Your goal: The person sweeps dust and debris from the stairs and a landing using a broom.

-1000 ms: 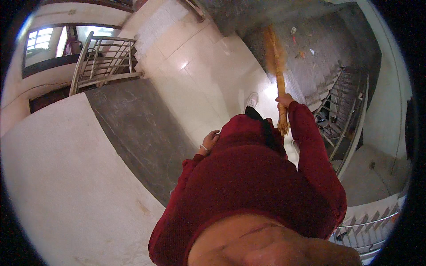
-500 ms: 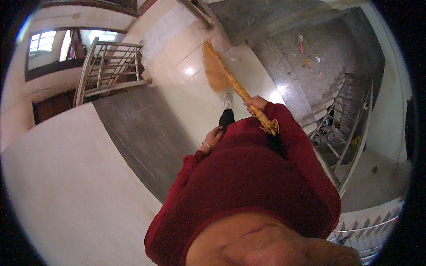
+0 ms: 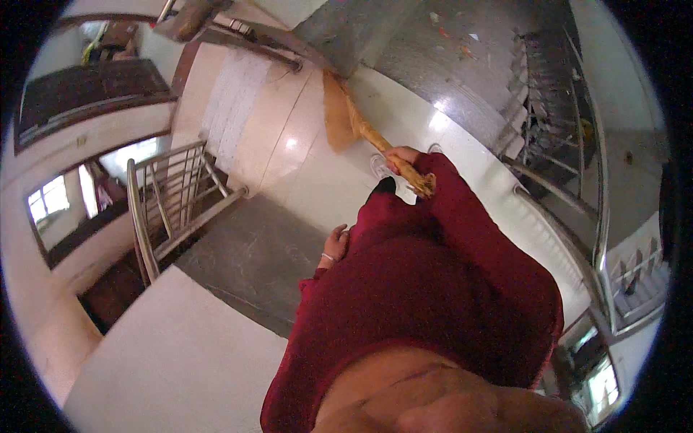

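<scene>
The right hand (image 3: pixel 403 156) wraps its fingers round one broom (image 3: pixel 370 135), bristles spreading beyond them over pale tiles (image 3: pixel 296 173). Open tiling extends left of those fingers, its edge ahead-right; two shoes (image 3: pixel 380 167) flank them. The left hand's (image 3: pixel 336 242) fingers bend loosely, one railing (image 3: pixel 198 222) well left.

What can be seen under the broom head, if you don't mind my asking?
Pale floor tiles show beside the broom head. The patch directly beneath is covered, so I cannot tell whether anything lies there.
</scene>
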A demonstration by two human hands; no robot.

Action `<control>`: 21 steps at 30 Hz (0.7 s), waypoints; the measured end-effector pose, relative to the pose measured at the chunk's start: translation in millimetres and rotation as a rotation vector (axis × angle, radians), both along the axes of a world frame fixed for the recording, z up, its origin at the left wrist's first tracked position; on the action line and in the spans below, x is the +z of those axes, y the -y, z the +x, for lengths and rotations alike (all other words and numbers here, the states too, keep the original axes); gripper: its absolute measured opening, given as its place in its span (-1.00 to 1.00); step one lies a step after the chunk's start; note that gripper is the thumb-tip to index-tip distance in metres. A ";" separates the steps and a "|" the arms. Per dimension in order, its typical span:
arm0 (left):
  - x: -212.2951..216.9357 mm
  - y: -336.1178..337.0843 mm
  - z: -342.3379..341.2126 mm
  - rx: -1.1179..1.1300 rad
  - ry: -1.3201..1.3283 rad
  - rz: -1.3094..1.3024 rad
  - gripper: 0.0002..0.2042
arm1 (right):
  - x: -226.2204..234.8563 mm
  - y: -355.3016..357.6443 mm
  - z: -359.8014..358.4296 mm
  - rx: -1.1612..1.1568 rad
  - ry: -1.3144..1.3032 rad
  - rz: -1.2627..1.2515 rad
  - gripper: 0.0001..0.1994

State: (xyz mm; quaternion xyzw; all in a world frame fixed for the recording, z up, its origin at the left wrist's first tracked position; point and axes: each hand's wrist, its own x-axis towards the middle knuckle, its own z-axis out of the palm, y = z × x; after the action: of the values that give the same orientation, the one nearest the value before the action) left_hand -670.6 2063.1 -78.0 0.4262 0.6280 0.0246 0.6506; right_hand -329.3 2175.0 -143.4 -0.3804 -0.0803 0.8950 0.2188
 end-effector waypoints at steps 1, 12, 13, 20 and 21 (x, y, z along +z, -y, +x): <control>-26.2 4.7 -13.7 0.025 0.052 0.026 -0.66 | 12.4 16.3 6.6 -0.038 0.022 -0.076 -0.70; 23.7 -88.4 68.6 -0.217 0.169 -0.028 -0.64 | 106.5 112.0 52.4 -0.036 0.280 -0.126 -0.74; 24.8 -86.7 69.8 -0.264 0.157 -0.026 -0.64 | 96.3 111.5 53.7 0.007 0.290 -0.032 -0.74; 10.2 -71.0 64.4 -0.366 0.074 0.021 -0.65 | 20.1 87.8 63.5 0.191 0.728 0.024 -0.71; 13.4 -71.6 69.8 -0.359 0.063 -0.015 -0.66 | 11.7 97.3 78.0 0.162 0.751 0.056 -0.72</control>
State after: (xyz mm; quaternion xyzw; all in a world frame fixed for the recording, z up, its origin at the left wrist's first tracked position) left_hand -600.8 2134.7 -64.6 0.5255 0.5212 -0.0832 0.6673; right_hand -251.3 2077.7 -131.7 -0.6679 -0.2090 0.7053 0.1129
